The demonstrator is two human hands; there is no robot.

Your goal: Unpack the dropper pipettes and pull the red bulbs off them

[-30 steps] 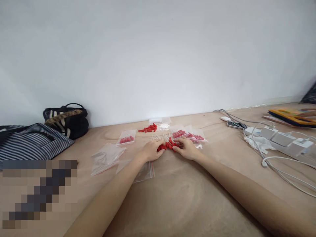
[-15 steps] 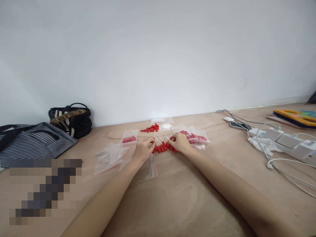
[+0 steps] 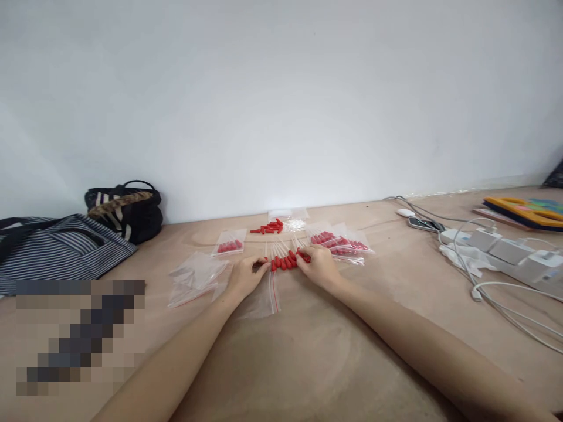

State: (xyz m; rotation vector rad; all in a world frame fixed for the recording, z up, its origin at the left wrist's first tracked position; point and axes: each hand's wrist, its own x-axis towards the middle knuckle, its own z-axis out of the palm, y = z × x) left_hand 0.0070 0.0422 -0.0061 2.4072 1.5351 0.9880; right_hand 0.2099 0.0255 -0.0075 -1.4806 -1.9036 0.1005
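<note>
Wall: a plain pale wall point(image 3: 281, 105) fills the far side.
Surface: a brown tabletop point(image 3: 325, 363) runs from the near edge to the wall.
Row of sticks: red-tipped sticks point(image 3: 284, 262) lie side by side in the middle, between the hands, red ends near and pale shafts fanning to the far side.
Left hand: the left hand point(image 3: 248, 275) rests at the row's left end, thumb and forefinger close together beside the outermost red tip; whether they pinch it I cannot tell.
Right hand: the right hand point(image 3: 317, 265) curls over the row's right end, fingers touching red tips and partly hiding them; I cannot tell if any is gripped.
Clear bags: a flat zip bag point(image 3: 261, 302) lies partly under the left wrist, more flat bags point(image 3: 196, 275) farther left.
Filled bags: one bag with red pieces point(image 3: 229, 243) lies beyond the left hand; several overlapping filled bags point(image 3: 341, 243) lie beyond the right.
Loose pile: red pieces point(image 3: 269, 227) sit far centre, beside a clear packet point(image 3: 294, 224).
Far left: a striped bag point(image 3: 65, 246) and a black bag point(image 3: 143, 217).
Near left: a pixelated patch, contents unreadable.
Right: white adapters point(image 3: 505, 247), white cables point(image 3: 523, 285), crumpled white material point(image 3: 468, 258) and, farther off, a yellow-framed board point(image 3: 510, 206).
</note>
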